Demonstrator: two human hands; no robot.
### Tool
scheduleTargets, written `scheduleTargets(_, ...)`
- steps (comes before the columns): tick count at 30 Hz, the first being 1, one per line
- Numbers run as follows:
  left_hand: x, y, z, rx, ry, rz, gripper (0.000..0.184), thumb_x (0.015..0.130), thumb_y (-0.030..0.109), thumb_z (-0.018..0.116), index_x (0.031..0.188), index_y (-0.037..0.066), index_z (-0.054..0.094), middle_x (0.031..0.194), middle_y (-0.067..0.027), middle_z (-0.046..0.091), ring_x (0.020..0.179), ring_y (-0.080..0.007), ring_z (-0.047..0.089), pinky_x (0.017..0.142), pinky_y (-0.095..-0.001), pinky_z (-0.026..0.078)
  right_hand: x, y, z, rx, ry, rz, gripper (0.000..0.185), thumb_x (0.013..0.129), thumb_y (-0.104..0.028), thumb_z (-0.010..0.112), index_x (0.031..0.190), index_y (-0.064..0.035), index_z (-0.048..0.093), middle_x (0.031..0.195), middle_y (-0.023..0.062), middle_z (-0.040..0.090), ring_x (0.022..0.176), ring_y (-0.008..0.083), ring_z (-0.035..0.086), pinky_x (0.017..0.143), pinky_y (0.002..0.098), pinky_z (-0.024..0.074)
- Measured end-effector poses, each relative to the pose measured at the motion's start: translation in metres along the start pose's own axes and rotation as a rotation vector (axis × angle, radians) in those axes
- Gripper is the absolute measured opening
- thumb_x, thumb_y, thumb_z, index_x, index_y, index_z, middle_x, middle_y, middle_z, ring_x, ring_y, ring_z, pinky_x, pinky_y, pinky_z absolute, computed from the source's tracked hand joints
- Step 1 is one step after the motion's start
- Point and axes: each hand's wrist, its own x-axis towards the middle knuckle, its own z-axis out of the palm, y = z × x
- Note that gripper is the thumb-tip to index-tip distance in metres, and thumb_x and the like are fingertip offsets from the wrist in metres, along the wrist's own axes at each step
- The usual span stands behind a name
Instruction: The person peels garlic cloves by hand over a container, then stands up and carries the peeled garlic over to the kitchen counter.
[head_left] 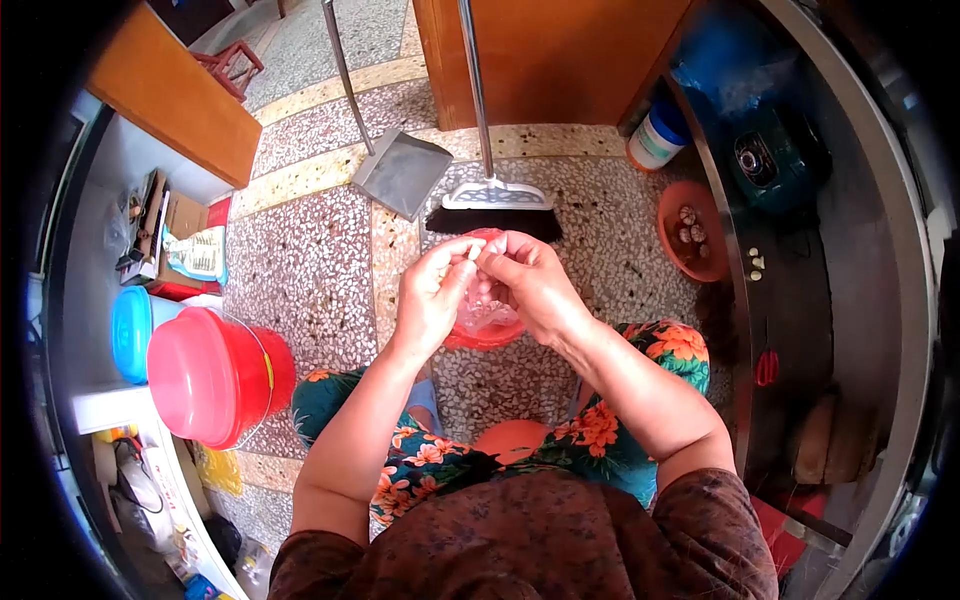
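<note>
My left hand (432,295) and my right hand (537,288) meet in front of me, thumbs and fingertips pinched together. Between them is a small pale piece that looks like a garlic clove (474,253), mostly covered by the fingers. Directly below the hands stands a red bin (487,338) with a clear plastic liner. To the right, an orange bowl (672,225) on the floor holds several whitish garlic bulbs (690,228). A few pale cloves (756,263) lie on the dark shelf (790,310) beside it.
A broom (497,196) and a grey dustpan (403,172) stand ahead on the speckled floor. On the left are a red lidded bucket (215,375) and a blue-lidded tub (133,335). Red-handled scissors (767,367) lie on the right shelf. A white tub (655,140) stands by the cabinet.
</note>
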Motion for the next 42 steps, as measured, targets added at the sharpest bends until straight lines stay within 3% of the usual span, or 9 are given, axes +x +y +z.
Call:
scheduleTargets(3,0.001,-0.004,0.001,-0.013,0.051,0.022,0.018,0.095,0.008,0.052,0.109,-0.001,0.059,0.087,-0.003,0.061,0.072,-0.0057,0.056,0.063,-0.0202,0.047,0.002,0.004,0.0,-0.032,0.005,-0.039,0.009,0.09,-0.008,0.058,0.082,-0.0047,0.056,0.071,0.0013,0.058,0.059,0.0075,0.053,0.054,0.0214,0.0436)
scheduleTargets(8,0.001,-0.005,-0.005,-0.206,0.047,-0.179,0.017,0.095,0.011,0.055,0.109,0.003,0.06,0.08,0.0024,0.058,0.065,-0.0011,0.048,0.055,-0.0153,0.037,0.004,0.008,-0.001,-0.004,0.005,-0.056,0.009,0.09,-0.008,0.058,0.081,-0.0052,0.056,0.071,0.001,0.058,0.058,0.0073,0.052,0.053,0.0217,0.0434)
scheduleTargets(14,0.001,-0.005,0.0,-0.107,0.062,-0.088,0.016,0.095,0.013,0.055,0.107,0.003,0.059,0.078,0.0014,0.058,0.062,-0.0014,0.047,0.054,-0.0156,0.038,0.006,0.012,-0.001,-0.062,0.008,-0.112,0.012,0.09,-0.008,0.06,0.08,-0.0041,0.056,0.07,0.0007,0.058,0.058,0.0068,0.052,0.054,0.021,0.0435)
scheduleTargets(18,0.002,-0.001,-0.002,-0.085,0.061,-0.146,0.015,0.095,0.014,0.055,0.105,0.003,0.059,0.078,0.0011,0.057,0.061,-0.0016,0.046,0.053,-0.0158,0.036,0.007,0.014,0.001,-0.071,0.019,-0.117,0.01,0.09,-0.006,0.06,0.08,-0.0034,0.057,0.07,0.0012,0.059,0.059,0.0072,0.053,0.054,0.0211,0.0443)
scheduleTargets(28,0.002,-0.003,-0.008,-0.393,0.04,-0.203,0.018,0.097,0.018,0.052,0.104,0.003,0.058,0.073,0.0027,0.051,0.055,-0.0027,0.039,0.048,-0.0171,0.032,0.008,0.012,-0.002,-0.024,0.041,-0.06,0.009,0.089,-0.004,0.058,0.081,-0.0043,0.055,0.076,0.0031,0.061,0.065,0.0096,0.057,0.062,0.024,0.048)
scheduleTargets(33,0.001,-0.002,-0.01,-0.386,0.031,-0.216,0.021,0.096,0.019,0.053,0.106,0.001,0.06,0.073,0.003,0.051,0.055,-0.0026,0.039,0.047,-0.0172,0.031,0.01,0.011,-0.004,-0.066,0.053,-0.214,0.007,0.084,0.002,0.057,0.079,-0.0025,0.055,0.075,0.0036,0.06,0.062,0.0094,0.055,0.061,0.0241,0.0473)
scheduleTargets(39,0.0,-0.01,-0.011,0.066,0.11,-0.072,0.02,0.095,0.017,0.056,0.104,0.002,0.064,0.076,0.0016,0.055,0.06,-0.0033,0.045,0.052,-0.0178,0.035,0.007,0.005,0.001,-0.008,-0.025,-0.153,0.007,0.087,0.001,0.058,0.081,-0.0013,0.057,0.074,0.0036,0.06,0.063,0.0088,0.056,0.059,0.0229,0.0473)
scheduleTargets(41,0.0,-0.013,-0.013,0.287,0.146,0.108,0.014,0.091,0.008,0.059,0.099,0.0,0.066,0.084,-0.0077,0.066,0.072,-0.0122,0.061,0.064,-0.0248,0.049,0.009,0.008,0.001,-0.069,-0.036,-0.168,0.006,0.088,0.0,0.058,0.082,-0.0012,0.057,0.073,0.003,0.06,0.062,0.0084,0.056,0.058,0.0225,0.047)
scheduleTargets(42,-0.001,-0.012,-0.013,0.287,0.146,0.108,0.014,0.091,0.008,0.059,0.099,0.0,0.066,0.084,-0.0077,0.066,0.072,-0.0122,0.061,0.064,-0.0248,0.049,0.009,0.009,0.0,-0.13,-0.047,-0.183,0.006,0.089,-0.001,0.058,0.084,-0.001,0.058,0.072,0.0023,0.06,0.062,0.0079,0.055,0.057,0.0221,0.0467)
